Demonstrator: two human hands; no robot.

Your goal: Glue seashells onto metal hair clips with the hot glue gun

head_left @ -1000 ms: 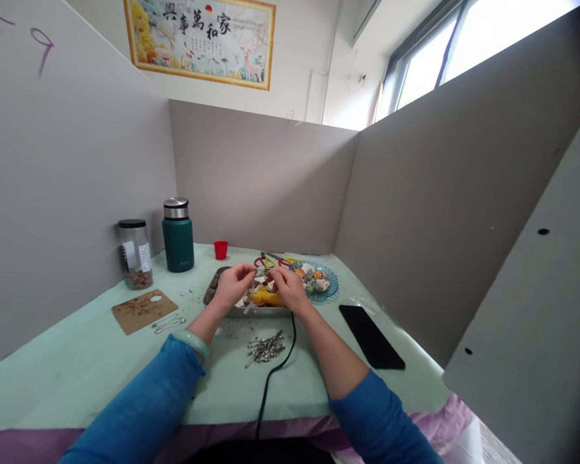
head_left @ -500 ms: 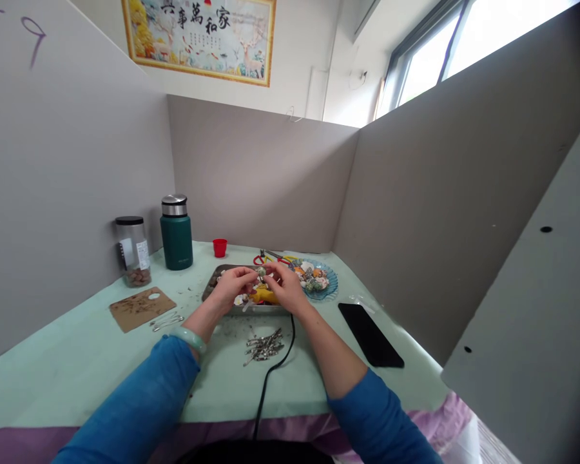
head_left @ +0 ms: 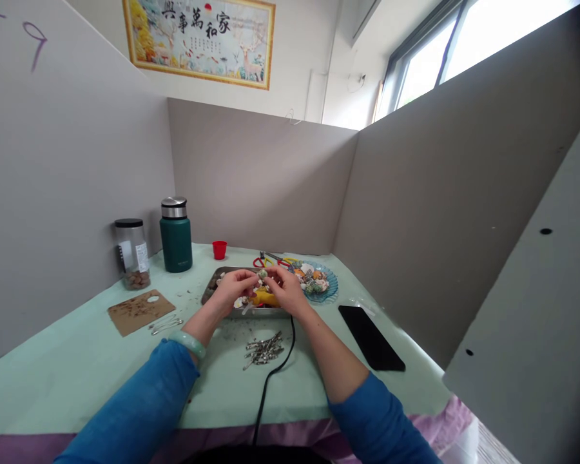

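My left hand (head_left: 234,286) and my right hand (head_left: 286,289) meet over a metal tray (head_left: 263,312), fingertips pinched together. Between them is a small round greenish-white piece (head_left: 262,274), partly covered by the fingers; both hands appear to grip it. Under the hands, a yellow tool (head_left: 265,297) that looks like a glue gun lies in the tray among small white and coloured pieces. A black cord (head_left: 269,377) runs from the tray's front toward me. Just in front of the tray lies a pile of small metal clips (head_left: 265,350).
Right of the tray stands a blue plate (head_left: 332,283) of colourful pieces, with pliers (head_left: 260,262) behind. A black phone-like slab (head_left: 371,338) lies at right. At left are a green flask (head_left: 176,245), a jar (head_left: 136,258), brown card (head_left: 140,312) and safety pins (head_left: 166,324). A red cup (head_left: 219,250) stands behind.
The view has tilted up slightly, so everything sits a little lower. Both hands stay together over the tray with the small greenish piece, which is slightly turned between the fingertips.
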